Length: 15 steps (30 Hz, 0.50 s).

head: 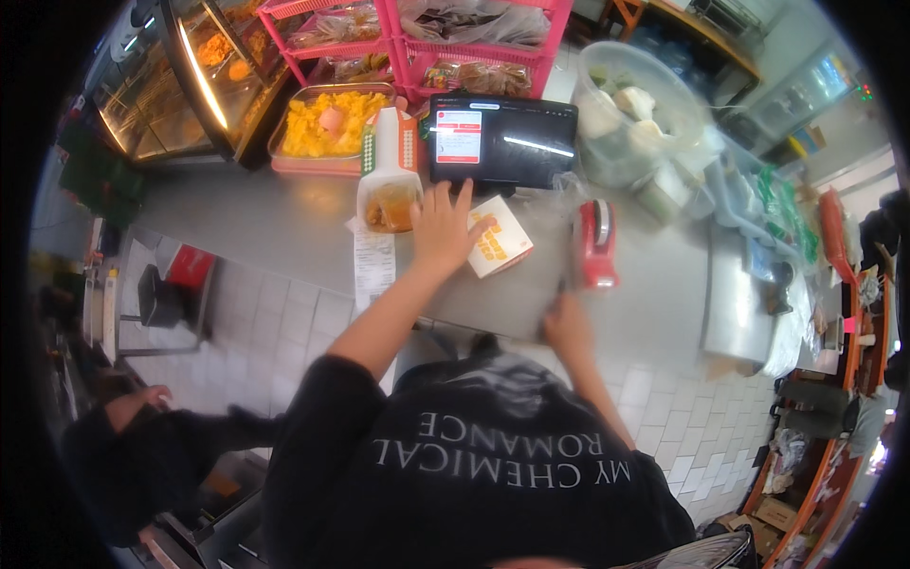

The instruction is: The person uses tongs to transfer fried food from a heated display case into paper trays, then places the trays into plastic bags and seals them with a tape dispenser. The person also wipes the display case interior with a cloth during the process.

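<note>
My left hand (442, 235) is over the steel counter, fingers spread, between an open paper food carton (389, 142) and a small white box with orange print (499, 238). Its thumb overlaps the small box; whether it presses on it I cannot tell. Inside the carton lies a clear bag of brown food (389, 208). A printed paper slip (375, 263) hangs from under the carton over the counter's front edge. Near that edge my right hand (569, 327) is closed around a slim dark object (561, 286), too blurred to name. A red tape dispenser (597, 245) stands just beyond it.
A tablet (503, 142) with a lit screen stands behind the boxes. Left of it is a tray of yellow food (334, 121); right, a clear plastic tub (640, 107). Pink racks (394, 43) and a glass display case (192, 71) line the back. Another person's hand (142, 402) shows at lower left.
</note>
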{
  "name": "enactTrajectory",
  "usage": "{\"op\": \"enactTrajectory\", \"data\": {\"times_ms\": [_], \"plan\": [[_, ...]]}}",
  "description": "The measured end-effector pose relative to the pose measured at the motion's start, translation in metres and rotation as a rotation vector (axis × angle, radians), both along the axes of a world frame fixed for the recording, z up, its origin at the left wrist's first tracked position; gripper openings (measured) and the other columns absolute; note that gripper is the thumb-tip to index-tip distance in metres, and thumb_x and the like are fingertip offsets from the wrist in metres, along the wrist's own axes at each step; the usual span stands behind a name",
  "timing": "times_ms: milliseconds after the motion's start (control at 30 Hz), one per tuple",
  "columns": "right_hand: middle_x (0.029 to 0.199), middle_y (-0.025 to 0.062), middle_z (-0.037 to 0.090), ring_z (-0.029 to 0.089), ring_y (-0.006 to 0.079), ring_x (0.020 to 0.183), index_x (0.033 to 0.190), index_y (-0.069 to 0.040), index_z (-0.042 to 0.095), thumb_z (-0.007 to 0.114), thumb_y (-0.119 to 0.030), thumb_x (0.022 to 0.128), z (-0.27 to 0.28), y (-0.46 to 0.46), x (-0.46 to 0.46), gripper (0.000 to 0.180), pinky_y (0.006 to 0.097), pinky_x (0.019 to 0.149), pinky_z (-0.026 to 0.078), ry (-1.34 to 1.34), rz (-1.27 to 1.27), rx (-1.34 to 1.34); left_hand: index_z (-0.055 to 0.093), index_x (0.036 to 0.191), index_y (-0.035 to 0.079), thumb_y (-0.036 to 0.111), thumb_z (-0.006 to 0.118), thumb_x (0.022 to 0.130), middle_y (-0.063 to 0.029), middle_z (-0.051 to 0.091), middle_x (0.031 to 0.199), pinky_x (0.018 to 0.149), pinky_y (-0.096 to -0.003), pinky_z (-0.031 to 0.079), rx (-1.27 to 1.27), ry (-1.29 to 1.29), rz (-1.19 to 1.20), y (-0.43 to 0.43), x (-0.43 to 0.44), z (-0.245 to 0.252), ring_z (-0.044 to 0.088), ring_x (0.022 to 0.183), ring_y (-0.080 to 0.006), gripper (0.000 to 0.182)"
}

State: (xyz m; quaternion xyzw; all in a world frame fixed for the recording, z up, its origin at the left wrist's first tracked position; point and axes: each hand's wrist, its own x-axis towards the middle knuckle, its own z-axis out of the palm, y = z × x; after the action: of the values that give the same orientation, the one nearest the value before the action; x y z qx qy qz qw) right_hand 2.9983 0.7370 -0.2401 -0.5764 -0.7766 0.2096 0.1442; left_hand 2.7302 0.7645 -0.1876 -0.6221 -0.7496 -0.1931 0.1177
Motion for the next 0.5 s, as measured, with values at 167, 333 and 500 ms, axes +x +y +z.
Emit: {"op": "enactTrajectory", "data": {"times_ms": [167, 333, 500], "plan": [[0.082, 0.0137, 0.056, 0.058, 0.0287, 0.068, 0.110, -0.006, 0.056, 0.051, -0.007, 0.079, 0.031, -0.015, 0.017, 0.031, 0.0374, 0.064, 0.047, 0.177, 0.192, 0.081, 0.044, 0.136, 0.017, 0.056, 0.049, 0.086, -0.0172, 0.041, 0.124, 0.089, -0.0469, 0.027, -0.089, 0.031, 0.096, 0.028, -0.034, 0.000, 0.037, 0.112, -0.0324, 0.064], [0.073, 0.0072, 0.056, 0.055, 0.0157, 0.068, 0.103, -0.003, 0.058, 0.049, -0.007, 0.083, 0.066, -0.029, -0.015, 0.022, 0.0301, 0.063, 0.044, 0.696, 0.038, -0.181, 0.043, 0.137, 0.019, 0.055, 0.049, 0.086, -0.0175, 0.040, 0.125, 0.090, -0.0469, 0.027, -0.190, 0.016, 0.051, 0.033, -0.053, 0.000, 0.036, 0.114, -0.0323, 0.062], [0.075, 0.0047, 0.057, 0.053, 0.0139, 0.070, 0.088, -0.001, 0.055, 0.045, -0.024, 0.094, 0.091, -0.030, -0.075, 0.026, 0.0286, 0.064, 0.044, 0.792, 0.117, -0.114, 0.048, 0.131, 0.017, 0.042, 0.058, 0.084, -0.0165, 0.040, 0.127, 0.094, -0.0484, 0.025, 0.021, -0.195, -0.073, -0.003, -0.086, 0.007, 0.035, 0.119, -0.0326, 0.054]]}}
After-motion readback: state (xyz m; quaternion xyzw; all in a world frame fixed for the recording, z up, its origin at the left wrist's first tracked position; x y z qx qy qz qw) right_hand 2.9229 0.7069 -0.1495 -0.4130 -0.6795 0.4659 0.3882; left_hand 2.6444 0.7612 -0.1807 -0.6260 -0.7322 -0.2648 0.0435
